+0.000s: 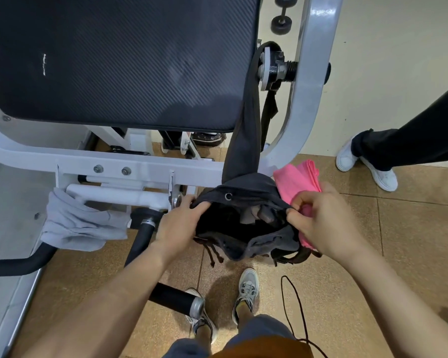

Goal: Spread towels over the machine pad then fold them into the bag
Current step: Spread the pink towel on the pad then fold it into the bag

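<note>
L hand (177,223) grips the 9 o'clock rim of the dark grey fabric drawstring bag (243,244), fingers curled over the edge. R hand (318,220) pinches the 3 o'clock rim w/ thumb & forefinger. Its other fingers are clenched round the folded pink cloth towel (298,177), which sticks out at approx 2 o'clock of the bag, outside it. The bag mouth is pulled open btwn the hands, and the bag hangs by its strap from a bolt on the white steel machine frame (140,166).

The black textured machine pad (119,60) at 12 o'clock is bare. A crumpled light grey cloth towel (75,223) is draped on a frame bar at 9 o'clock, well apart from the bag & unfolded.

Progress, as I judge it: the pink one is folded but not yet in, and the grey one is left to fold & bag. Sth pale already sits inside; can't tell what.
</note>
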Tool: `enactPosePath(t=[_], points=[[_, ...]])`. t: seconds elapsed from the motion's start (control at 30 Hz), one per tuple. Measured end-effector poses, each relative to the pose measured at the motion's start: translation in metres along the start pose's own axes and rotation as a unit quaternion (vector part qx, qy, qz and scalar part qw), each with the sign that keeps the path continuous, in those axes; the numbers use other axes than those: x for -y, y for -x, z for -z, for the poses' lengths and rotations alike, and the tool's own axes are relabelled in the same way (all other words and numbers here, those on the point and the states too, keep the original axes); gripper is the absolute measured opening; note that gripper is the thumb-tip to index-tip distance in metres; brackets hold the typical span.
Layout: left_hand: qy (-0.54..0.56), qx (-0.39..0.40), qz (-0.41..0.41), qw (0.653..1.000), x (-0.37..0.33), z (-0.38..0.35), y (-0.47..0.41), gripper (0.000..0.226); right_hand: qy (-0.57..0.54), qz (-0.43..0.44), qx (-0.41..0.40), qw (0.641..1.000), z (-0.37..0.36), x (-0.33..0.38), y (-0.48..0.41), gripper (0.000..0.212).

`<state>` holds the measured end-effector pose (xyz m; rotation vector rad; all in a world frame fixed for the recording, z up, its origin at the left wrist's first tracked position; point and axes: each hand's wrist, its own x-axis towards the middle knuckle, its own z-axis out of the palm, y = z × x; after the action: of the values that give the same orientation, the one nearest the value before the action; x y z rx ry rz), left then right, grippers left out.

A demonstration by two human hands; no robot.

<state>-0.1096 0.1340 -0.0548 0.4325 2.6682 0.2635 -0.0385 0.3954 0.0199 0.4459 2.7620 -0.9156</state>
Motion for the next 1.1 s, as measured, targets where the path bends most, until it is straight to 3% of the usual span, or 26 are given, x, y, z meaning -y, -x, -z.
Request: enactPosePath(t=[0.13, 0.27, 0.4, 0.5, 0.57, 0.63, 0.7, 0.77, 0.9, 0.93, 1.0, 1.1], points=[[0.122, -0.002, -0.090, 0.988, -0.005, 0.025, 0.003, 0.063, 0.087, -0.027, -0.012, 0.996, 0.016, -0.014, -0.002, 0.004], [0.209, 0.017, -0.119, 0.970, -0.044, 0.055, 0.017, 0.065, 0.189, -0.095, -0.061, 0.975, 0.023, -0.023, -0.003, 0.029], [0.285, 0.021, -0.058, 0.957, -0.067, 0.062, 0.019, 0.069, 0.158, 0.061, -0.174, 0.970, 0.017, 0.009, 0.030, 0.047], [0.356, 0.026, -0.033, 0.933, -0.068, 0.069, 0.022, 0.071, 0.204, 0.172, -0.079, 0.961, -0.020, 0.029, 0.058, 0.070], [0.410, 0.039, 0.006, 0.911, -0.067, 0.076, 0.024, 0.070, 0.219, 0.167, 0.008, 0.961, -0.045, 0.028, 0.063, 0.082], [0.444, 0.045, 0.032, 0.894, -0.068, 0.083, 0.026, 0.070, 0.210, 0.134, 0.053, 0.967, -0.060, 0.023, 0.061, 0.072], [0.453, 0.039, 0.044, 0.890, -0.068, 0.089, 0.027, 0.071, 0.190, 0.133, 0.036, 0.972, -0.063, 0.021, 0.062, 0.043], [0.441, 0.001, 0.052, 0.896, -0.062, 0.096, 0.021, 0.068, 0.159, 0.167, 0.006, 0.973, -0.061, 0.023, 0.069, 0.030], [0.216, -0.091, 0.056, 0.970, -0.044, 0.108, 0.001, 0.062, 0.132, 0.195, 0.019, 0.972, -0.045, 0.037, 0.090, 0.012], [0.170, -0.092, 0.055, 0.980, -0.042, 0.110, -0.001, 0.061, 0.122, 0.199, 0.026, 0.972, -0.046, 0.042, 0.095, 0.011], [0.123, -0.091, 0.055, 0.987, -0.043, 0.112, -0.005, 0.061, 0.120, 0.214, 0.015, 0.969, -0.042, 0.058, 0.099, 0.028], [0.211, -0.069, 0.092, 0.971, -0.038, 0.114, -0.011, 0.059, 0.184, 0.217, -0.006, 0.959, -0.039, 0.072, 0.099, 0.040]])
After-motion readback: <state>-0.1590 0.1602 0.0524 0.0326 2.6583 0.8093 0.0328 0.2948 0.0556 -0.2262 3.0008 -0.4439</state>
